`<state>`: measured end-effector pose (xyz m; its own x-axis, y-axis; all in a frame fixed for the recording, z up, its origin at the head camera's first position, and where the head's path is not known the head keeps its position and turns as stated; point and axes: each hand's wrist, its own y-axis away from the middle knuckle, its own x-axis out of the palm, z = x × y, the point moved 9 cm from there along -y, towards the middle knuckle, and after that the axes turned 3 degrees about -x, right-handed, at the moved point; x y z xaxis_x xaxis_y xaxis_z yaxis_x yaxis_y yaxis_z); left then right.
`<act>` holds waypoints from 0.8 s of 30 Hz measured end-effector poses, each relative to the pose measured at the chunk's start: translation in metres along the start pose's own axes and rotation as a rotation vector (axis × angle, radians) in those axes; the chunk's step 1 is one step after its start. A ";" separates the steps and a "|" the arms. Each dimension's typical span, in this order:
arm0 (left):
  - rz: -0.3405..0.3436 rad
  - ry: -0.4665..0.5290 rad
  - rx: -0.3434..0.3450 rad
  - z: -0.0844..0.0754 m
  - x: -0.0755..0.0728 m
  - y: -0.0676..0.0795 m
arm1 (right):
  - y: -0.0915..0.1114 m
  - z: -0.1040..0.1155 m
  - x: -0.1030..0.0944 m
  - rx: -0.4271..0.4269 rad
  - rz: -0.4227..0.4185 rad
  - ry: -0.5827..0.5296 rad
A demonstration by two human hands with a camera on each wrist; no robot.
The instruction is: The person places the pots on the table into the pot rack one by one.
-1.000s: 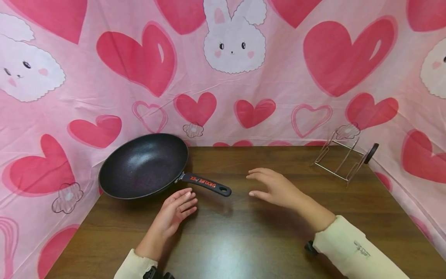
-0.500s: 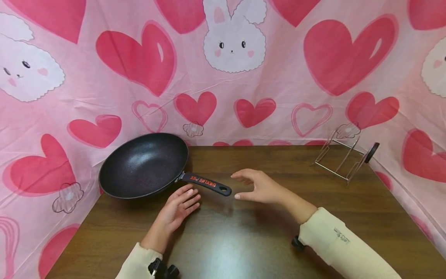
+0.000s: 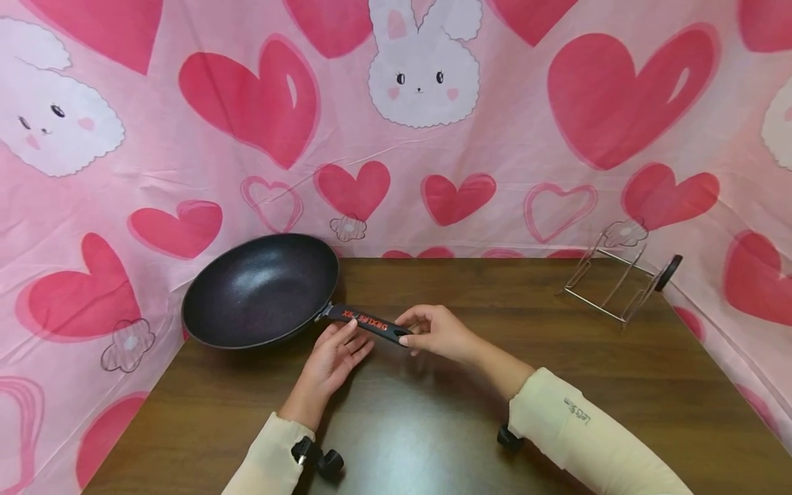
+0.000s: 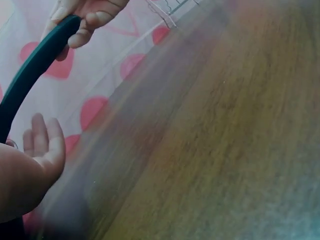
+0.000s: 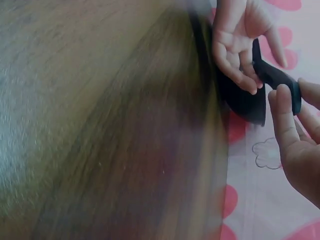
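Observation:
A black wok [image 3: 260, 292] stands at the left side of the table, its handle [image 3: 375, 325] pointing right over the wood. My right hand [image 3: 448, 337] pinches the end of that handle between thumb and fingers; the left wrist view shows the grip from the side on the dark handle [image 4: 37, 65]. Below the handle, nearer the wok, is my left hand [image 3: 336, 361], palm turned up and fingers loosely extended. Its thumb tip overlaps the handle in the head view, while in the right wrist view the left hand [image 5: 242, 37] has its thumb spread away.
A thin wire rack [image 3: 609, 289] with a round black knob [image 3: 668, 273] stands at the back right of the brown wooden table [image 3: 495, 426]. A pink cloth [image 3: 458, 151] with hearts and rabbits hangs behind and along both sides.
My right hand has moved left and taken hold of the handle's end. The left hand has shifted slightly right and up, under the handle. The wok has stayed in place.

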<state>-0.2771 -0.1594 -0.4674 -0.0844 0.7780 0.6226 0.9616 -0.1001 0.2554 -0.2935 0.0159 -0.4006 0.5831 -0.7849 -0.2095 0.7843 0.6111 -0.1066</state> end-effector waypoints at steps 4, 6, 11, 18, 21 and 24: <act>0.013 0.086 0.017 0.000 0.001 -0.002 | 0.000 -0.006 0.007 0.044 0.010 -0.074; 0.017 0.134 0.018 0.001 0.001 -0.002 | 0.002 -0.011 0.013 0.077 0.022 -0.110; 0.019 0.155 0.006 0.005 -0.003 0.001 | 0.009 -0.027 0.026 0.168 0.042 -0.178; 0.013 0.084 -0.045 0.013 -0.010 0.007 | 0.015 -0.048 0.046 0.264 0.084 -0.270; 0.021 0.060 -0.059 0.016 -0.012 0.009 | 0.016 -0.055 0.057 0.289 0.111 -0.334; 0.031 0.054 -0.067 0.019 -0.014 0.010 | 0.018 -0.060 0.067 0.301 0.144 -0.395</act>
<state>-0.2610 -0.1594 -0.4873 -0.0709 0.7393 0.6696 0.9447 -0.1658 0.2831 -0.2533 -0.0199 -0.4752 0.6791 -0.7095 0.1879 0.6827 0.7046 0.1933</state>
